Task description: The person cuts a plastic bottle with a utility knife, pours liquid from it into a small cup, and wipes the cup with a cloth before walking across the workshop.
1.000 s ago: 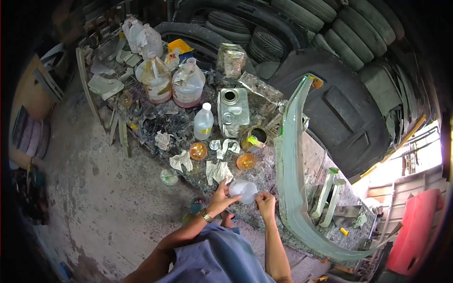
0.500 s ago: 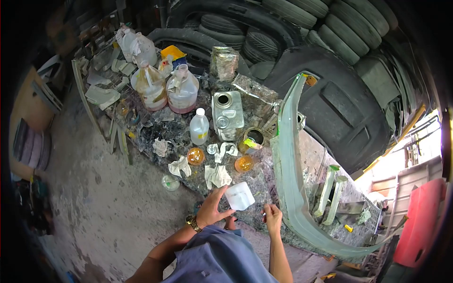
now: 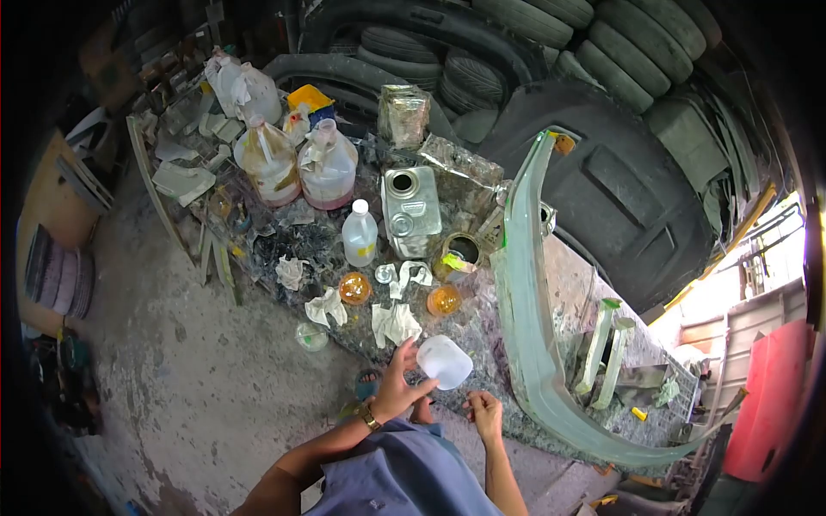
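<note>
My left hand (image 3: pixel 398 385), with a watch on its wrist, grips a translucent white plastic container (image 3: pixel 446 362) by its left side, thumb and fingers on its edge. The container is tilted, its wide face toward me. To its lower right my right hand (image 3: pixel 485 414) is closed, fingertips pinched together; what they hold, if anything, is too small to make out. Just beyond the left hand lies a crumpled white cloth (image 3: pixel 396 322). Two small cups of orange liquid stand near it, a left cup (image 3: pixel 354 288) and a right cup (image 3: pixel 444 300).
Behind are a white-capped bottle (image 3: pixel 360 236), a metal can (image 3: pixel 411 206), an open round tin (image 3: pixel 462 251) and large stained jugs (image 3: pixel 327 168). A long grey-green curved panel (image 3: pixel 527 284) crosses the table's right side. A clear cup (image 3: pixel 311 336) sits at the left edge.
The container has turned in my left hand and moved slightly right, so its wide face shows more. My right hand has shifted a little down and left, still closed.
</note>
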Tool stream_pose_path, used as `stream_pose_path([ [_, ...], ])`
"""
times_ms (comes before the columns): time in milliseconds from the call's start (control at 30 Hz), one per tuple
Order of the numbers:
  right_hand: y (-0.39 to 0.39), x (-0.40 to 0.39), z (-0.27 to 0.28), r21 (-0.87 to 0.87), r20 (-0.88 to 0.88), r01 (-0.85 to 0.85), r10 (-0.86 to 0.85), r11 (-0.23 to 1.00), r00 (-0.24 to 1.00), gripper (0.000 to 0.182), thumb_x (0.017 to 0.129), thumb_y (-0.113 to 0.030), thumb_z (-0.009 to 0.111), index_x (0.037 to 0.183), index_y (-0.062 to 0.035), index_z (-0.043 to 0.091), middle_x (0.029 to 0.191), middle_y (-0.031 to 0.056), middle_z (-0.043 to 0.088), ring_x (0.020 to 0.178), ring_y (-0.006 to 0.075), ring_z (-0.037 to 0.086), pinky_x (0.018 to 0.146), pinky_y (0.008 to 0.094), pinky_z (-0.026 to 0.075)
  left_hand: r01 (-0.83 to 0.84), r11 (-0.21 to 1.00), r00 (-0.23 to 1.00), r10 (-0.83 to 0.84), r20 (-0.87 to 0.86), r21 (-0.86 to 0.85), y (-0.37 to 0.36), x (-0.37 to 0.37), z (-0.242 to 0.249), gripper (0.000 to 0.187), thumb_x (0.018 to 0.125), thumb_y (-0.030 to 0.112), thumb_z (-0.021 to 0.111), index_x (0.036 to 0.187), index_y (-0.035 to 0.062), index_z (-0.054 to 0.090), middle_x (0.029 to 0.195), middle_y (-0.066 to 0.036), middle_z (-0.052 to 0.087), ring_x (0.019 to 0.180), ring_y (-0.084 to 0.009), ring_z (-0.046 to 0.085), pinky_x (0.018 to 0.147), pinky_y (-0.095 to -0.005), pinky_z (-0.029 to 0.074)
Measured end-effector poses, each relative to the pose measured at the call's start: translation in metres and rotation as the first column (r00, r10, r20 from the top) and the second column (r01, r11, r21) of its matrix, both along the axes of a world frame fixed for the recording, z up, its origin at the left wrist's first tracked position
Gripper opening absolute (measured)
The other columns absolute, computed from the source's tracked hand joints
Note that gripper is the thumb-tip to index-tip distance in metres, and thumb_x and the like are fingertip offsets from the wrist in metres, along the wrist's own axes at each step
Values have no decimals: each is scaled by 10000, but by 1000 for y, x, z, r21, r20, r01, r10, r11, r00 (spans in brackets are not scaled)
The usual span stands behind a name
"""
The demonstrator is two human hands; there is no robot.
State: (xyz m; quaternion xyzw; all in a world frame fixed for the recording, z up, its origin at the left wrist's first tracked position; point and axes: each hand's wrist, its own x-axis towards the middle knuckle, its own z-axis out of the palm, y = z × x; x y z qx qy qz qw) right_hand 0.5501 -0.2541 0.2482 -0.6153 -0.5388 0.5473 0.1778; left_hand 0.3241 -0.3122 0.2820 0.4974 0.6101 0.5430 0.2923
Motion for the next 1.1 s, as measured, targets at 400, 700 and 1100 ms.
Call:
stream_pose_path([
  [400,-17,24,-12,-98,-15,13,-15,995,1000,226,882,-190,532,905,11,632,700,56,630,494,77,506,443,221,406,-16,932,577,305,757,-362,29,15,-81,867,739,183,759,1364,-3,188,1021,-104,543,950,-168,554,825,-303,467],
  [700,-15,34,-14,-141,-46,50,-57,989,997,249,887,-224,544,960,1,619,735,56,638,529,77,516,475,224,422,-24,882,704,349,619,-471,49,25,-106,858,711,241,783,1333,-19,252,1024,-151,570,870,-171,585,746,-289,479],
  [1100,-18,38,-7,-286,-211,111,-176,952,961,239,902,-228,525,1007,-27,603,775,45,646,562,70,530,500,215,427,-94,935,875,241,420,-341,33,9,-108,530,795,291,702,1187,5,487,1058,-109,601,788,-128,601,708,-273,487],
])
